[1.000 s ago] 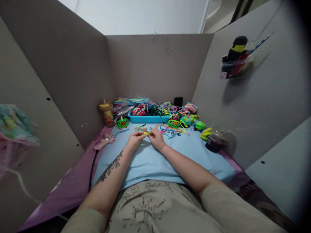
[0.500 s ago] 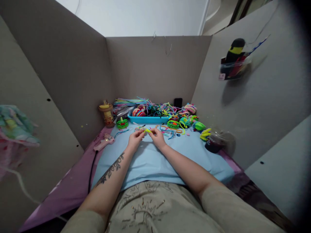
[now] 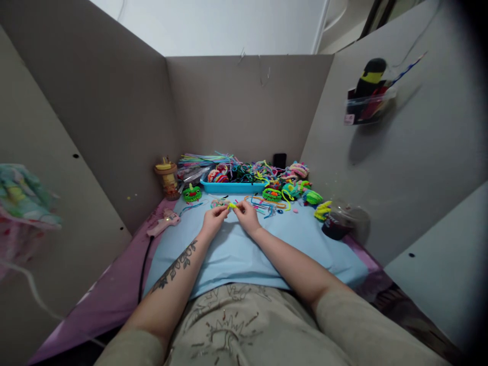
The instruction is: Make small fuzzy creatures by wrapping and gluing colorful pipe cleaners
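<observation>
Both of my hands meet over the light blue cloth (image 3: 232, 254) on the table, fingers pinched around a small yellow pipe cleaner piece (image 3: 232, 206). My left hand (image 3: 215, 219) grips its left end between thumb and fingers. From the other side my right hand (image 3: 247, 216) holds the right end. The piece looks coiled or bent, but it is too small to make out its exact shape. Just beyond the fingers lie loose pipe cleaner bits (image 3: 267, 207) in blue, orange and pink.
A blue tray (image 3: 234, 188) heaped with coloured pieces stands at the back. Green fuzzy figures (image 3: 191, 193) sit near it. At left lie a pink glue gun (image 3: 164, 223) and a tumbler (image 3: 166, 180); at right stands a dark cup (image 3: 336, 226). Grey panels enclose three sides.
Both hands stay together on the yellow piece, with the left hand shifted very slightly right. A pale strip that stuck out above the left fingers no longer shows.
</observation>
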Demonstrator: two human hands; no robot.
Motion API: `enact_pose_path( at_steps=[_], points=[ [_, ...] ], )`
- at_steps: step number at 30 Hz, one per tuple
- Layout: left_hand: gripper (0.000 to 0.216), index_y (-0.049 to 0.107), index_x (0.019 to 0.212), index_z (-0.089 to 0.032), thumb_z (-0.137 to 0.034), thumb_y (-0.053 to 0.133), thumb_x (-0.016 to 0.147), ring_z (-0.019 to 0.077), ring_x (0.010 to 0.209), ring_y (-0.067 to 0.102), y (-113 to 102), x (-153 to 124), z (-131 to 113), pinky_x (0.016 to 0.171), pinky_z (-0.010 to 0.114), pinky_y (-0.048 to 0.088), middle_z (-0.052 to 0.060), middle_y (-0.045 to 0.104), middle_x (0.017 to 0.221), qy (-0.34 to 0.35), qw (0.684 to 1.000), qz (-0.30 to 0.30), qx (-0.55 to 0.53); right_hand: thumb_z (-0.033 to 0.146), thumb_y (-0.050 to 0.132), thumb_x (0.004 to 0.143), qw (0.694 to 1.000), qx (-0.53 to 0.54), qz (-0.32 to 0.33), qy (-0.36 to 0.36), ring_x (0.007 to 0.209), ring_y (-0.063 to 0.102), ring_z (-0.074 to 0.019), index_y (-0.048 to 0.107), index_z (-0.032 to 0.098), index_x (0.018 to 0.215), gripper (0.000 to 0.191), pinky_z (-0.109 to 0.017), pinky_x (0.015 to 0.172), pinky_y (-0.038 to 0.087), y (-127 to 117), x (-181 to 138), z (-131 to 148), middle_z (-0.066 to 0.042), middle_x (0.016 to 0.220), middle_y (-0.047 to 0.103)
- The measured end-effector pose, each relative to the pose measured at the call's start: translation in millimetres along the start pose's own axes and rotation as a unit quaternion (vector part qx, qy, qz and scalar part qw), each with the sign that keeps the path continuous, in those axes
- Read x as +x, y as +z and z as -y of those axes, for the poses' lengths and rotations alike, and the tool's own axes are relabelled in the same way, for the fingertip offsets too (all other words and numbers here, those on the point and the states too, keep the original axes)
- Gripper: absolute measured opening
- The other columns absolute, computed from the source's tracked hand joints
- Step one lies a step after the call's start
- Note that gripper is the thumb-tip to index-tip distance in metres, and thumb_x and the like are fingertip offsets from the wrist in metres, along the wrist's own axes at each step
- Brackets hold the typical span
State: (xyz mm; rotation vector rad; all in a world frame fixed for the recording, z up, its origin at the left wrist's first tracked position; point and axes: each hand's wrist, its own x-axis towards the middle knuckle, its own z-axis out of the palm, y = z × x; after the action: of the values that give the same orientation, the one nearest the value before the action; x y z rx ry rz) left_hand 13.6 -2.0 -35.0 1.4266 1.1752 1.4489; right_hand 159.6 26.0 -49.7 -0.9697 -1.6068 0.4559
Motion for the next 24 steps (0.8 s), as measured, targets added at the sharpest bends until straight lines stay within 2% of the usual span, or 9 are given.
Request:
enact_pose_path(
  at_steps=[6, 9, 12, 18, 22, 24],
  points=[
    [0.033, 0.072, 0.086, -0.014, -0.04, 0.067, 0.067, 0.0141, 0.06, 0.058, -1, 0, 4, 0.055, 0.025, 0.045, 0.003, 0.065, 0.063, -0.004, 1.0, -0.004, 0.005, 0.02, 0.059, 0.074, 0.995, -0.076, -0.023, -0.068, 0.067, 0.046, -0.0157, 0.05, 0.02, 0.062, 0.015, -0.027, 0.063, 0.037, 0, 0, -4, 0.001, 0.066, 0.047],
    [0.033, 0.071, 0.082, -0.014, -0.043, 0.066, 0.068, 0.0157, 0.064, 0.06, 0, 1, 5, 0.057, 0.026, 0.048, 0.005, 0.067, 0.067, -0.021, 1.0, -0.009, -0.005, 0.018, 0.058, 0.075, 0.987, -0.132, -0.017, -0.095, 0.073, 0.047, -0.0184, 0.048, 0.021, 0.061, 0.018, -0.03, 0.068, 0.037, 0, -1, -3, -0.001, 0.067, 0.049],
    [0.032, 0.068, 0.074, -0.013, -0.045, 0.066, 0.068, 0.0149, 0.061, 0.059, 1, 1, 6, 0.058, 0.025, 0.048, 0.004, 0.065, 0.063, -0.019, 0.999, -0.029, 0.001, 0.016, 0.057, 0.075, 0.978, -0.169, -0.002, -0.119, 0.077, 0.046, -0.0204, 0.047, 0.021, 0.062, 0.017, -0.032, 0.072, 0.037, 1, -3, 2, -0.002, 0.069, 0.05],
    [0.032, 0.063, 0.065, -0.013, -0.045, 0.061, 0.072, 0.012, 0.055, 0.055, -1, 3, 8, 0.055, 0.022, 0.042, 0.001, 0.061, 0.056, 0.024, 0.997, -0.052, 0.043, 0.016, 0.057, 0.074, 0.982, -0.136, 0.037, -0.13, 0.081, 0.048, -0.0207, 0.052, 0.02, 0.074, 0.006, -0.034, 0.077, 0.04, 2, -6, 8, -0.003, 0.076, 0.054],
    [0.03, 0.064, 0.066, -0.013, -0.042, 0.06, 0.073, 0.0125, 0.056, 0.055, -3, 2, 5, 0.056, 0.023, 0.043, 0.001, 0.061, 0.057, 0.032, 0.996, -0.066, 0.049, 0.021, 0.06, 0.075, 0.986, -0.102, 0.055, -0.116, 0.086, 0.051, -0.0211, 0.056, 0.019, 0.091, 0.017, -0.034, 0.078, 0.042, 3, -6, 7, -0.006, 0.088, 0.057],
    [0.028, 0.064, 0.068, -0.013, -0.039, 0.059, 0.073, 0.0137, 0.06, 0.058, -3, 2, 3, 0.059, 0.024, 0.044, 0.003, 0.064, 0.062, 0.039, 0.996, -0.065, 0.045, 0.022, 0.056, 0.079, 0.986, -0.097, 0.067, -0.115, 0.086, 0.052, -0.0207, 0.057, 0.019, 0.093, 0.014, -0.034, 0.078, 0.042, 3, -6, 5, -0.006, 0.088, 0.058]
  ],
)
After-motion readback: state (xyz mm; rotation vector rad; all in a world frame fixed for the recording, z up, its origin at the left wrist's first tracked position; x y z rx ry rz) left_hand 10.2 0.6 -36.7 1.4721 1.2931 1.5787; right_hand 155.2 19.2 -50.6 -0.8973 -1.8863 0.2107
